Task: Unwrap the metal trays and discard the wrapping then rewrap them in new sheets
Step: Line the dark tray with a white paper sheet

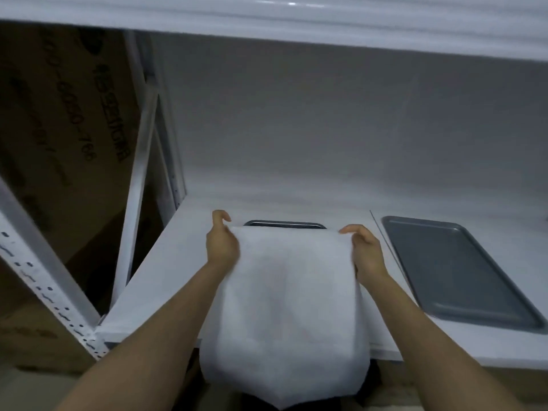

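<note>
Both hands hold 1 white sheet (287, 307) by its far edge. The left grip (222, 244) pinches the far-left corner between thumb and curled fingers, and the right grip (363, 250) is clenched on the far-right corner in the same way. The sheet is stretched between them, and its near end hangs past the front lip of the white shelf (166, 277). Beneath it lies a metal tray (284, 223). Only this tray's dark far rim shows, just beyond the held edge and between the 2 grips. The rim is a short side, so I judge that the tray's long axis runs near to far, straight under the sheet. It sits centred, no nearer one hand than the other. A second tray (456, 274) lies bare on the shelf to the right, its long axis also near to far. It is apart from the sheet and closer to the right grip. Whether the sheet is old wrapping coming off or a fresh one going on cannot be told here. Either way the coming move runs along that near-far axis, and both corners should travel level so the sheet stays square to the rim. An upper shelf (267, 16) overhangs, and a printed cardboard box (59, 129) stands behind the rack at left.
</note>
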